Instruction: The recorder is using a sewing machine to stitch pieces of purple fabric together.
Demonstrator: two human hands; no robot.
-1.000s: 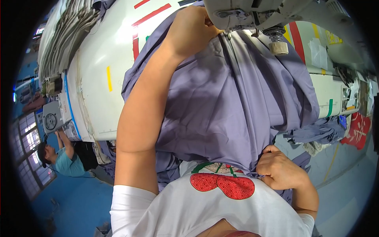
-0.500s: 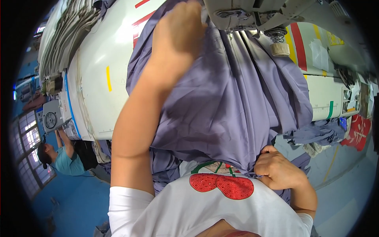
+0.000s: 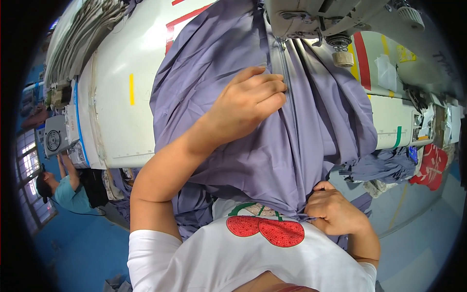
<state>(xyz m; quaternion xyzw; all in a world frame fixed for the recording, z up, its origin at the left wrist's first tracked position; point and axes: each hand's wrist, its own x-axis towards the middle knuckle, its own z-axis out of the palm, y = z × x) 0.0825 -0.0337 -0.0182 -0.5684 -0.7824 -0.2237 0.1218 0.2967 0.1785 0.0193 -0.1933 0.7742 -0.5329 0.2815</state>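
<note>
Purple fabric (image 3: pixel 219 160) spreads in folds over the machine bed and hangs down to my lap. A narrow grey strip like a zipper (image 3: pixel 294 109) runs lengthwise along it, up to the sewing machine head (image 3: pixel 311 22). My left hand (image 3: pixel 255 100) rests over the fabric with its fingers curled, their tips just left of that strip. What those fingers hold, if anything, is hidden. Low at the right, my right hand (image 3: pixel 333 209) is closed on the gathered lower edge of the same fabric, close to my shirt.
A spring tension knob (image 3: pixel 342 58) juts from the machine. Stacked grey cloth pieces (image 3: pixel 80 44) lie at the far left of the white table (image 3: pixel 114 121). Crumpled blue-grey cloth (image 3: pixel 382 165) and a red cloth (image 3: pixel 430 168) hang at right. Another person (image 3: pixel 70 192) works at left.
My left hand has come down from beside the machine head toward me, uncovering the upper fabric and the grey strip. My right hand keeps its grip on the lower edge.
</note>
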